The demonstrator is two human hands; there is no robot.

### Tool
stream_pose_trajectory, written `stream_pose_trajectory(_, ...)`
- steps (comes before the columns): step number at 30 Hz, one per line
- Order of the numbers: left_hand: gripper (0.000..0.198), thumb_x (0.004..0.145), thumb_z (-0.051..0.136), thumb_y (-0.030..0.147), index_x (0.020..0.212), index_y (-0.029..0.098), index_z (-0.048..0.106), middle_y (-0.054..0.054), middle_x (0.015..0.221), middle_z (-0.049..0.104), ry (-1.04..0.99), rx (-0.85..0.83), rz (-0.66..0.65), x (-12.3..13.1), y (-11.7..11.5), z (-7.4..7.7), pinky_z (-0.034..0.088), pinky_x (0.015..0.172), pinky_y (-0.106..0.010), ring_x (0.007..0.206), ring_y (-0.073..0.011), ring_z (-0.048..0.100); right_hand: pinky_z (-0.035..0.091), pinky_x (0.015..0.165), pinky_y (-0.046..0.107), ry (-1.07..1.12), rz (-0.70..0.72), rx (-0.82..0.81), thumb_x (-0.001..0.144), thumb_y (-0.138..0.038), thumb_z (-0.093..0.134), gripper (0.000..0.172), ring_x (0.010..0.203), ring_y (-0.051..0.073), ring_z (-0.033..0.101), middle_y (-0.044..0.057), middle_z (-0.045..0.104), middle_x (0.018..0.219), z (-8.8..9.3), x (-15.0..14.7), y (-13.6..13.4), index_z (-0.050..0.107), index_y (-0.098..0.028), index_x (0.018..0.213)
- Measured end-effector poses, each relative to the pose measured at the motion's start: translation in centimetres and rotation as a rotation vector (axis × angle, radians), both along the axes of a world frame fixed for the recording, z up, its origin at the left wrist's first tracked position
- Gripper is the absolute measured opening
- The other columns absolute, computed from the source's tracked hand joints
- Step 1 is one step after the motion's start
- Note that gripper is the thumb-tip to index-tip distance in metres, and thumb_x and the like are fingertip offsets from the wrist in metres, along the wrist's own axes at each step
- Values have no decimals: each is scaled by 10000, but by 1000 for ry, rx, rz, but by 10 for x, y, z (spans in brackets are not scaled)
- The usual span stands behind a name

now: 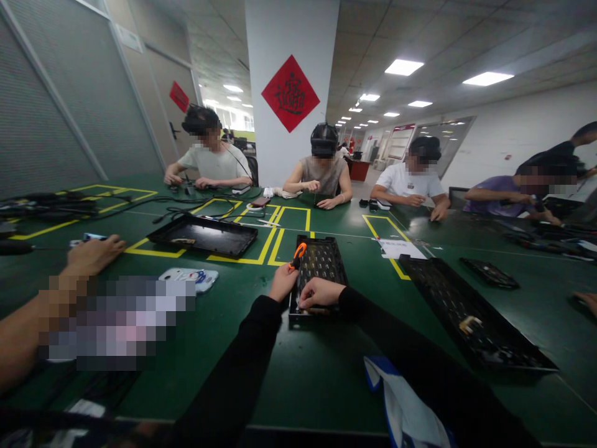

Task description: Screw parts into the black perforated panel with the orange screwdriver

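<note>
A black keyboard frame [321, 261] lies lengthwise in front of me on the green table [298, 373]. My left hand [282, 281] is closed round an orange-handled tool [297, 255] at the frame's left edge. My right hand [319, 292] is closed in a pinch on the frame's near end; what its fingers hold is too small to make out. Both my sleeves are black.
A second black keyboard frame [471, 317] lies to the right, a black tray [205, 235] at the back left, a white phone [189, 278] beside it. A neighbour's arm [69, 274] reaches in from the left. Several people sit across the table. Yellow tape marks work zones.
</note>
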State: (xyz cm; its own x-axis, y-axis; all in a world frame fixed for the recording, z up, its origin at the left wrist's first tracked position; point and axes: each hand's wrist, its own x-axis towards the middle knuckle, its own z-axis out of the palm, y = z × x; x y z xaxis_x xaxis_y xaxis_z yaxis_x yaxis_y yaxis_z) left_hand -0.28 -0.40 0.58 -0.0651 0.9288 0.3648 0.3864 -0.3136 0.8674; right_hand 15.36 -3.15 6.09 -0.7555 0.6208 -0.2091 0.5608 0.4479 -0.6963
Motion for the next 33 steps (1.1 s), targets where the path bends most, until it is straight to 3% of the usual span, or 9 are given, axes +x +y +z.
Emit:
stream_pose_trajectory(12,112,597,406,157,528,170,319,50,519,346,-35,-6,-19,-1,1,-5,240,502,-204,514,-77,334,416,685,199,-4,-178,-200,578,-211,687,135,672,128,587,1,681,657,0,-5,2,722,-141,689)
stream_pose_trajectory(18,98,598,409,164,529,168,339,46,521,353,-32,14,-19,-1,1,-4,250,510,-209,524,-83,345,429,658,197,38,-274,-221,623,-212,645,167,669,125,593,22,687,687,0,-7,-3,720,-122,741)
stream_pose_trajectory(33,104,577,419,170,515,170,336,43,517,372,-83,-36,-5,1,-4,3,256,521,-207,530,-87,346,430,645,195,10,-310,-201,570,-188,678,111,643,125,592,-1,674,620,6,-8,-10,723,-153,666)
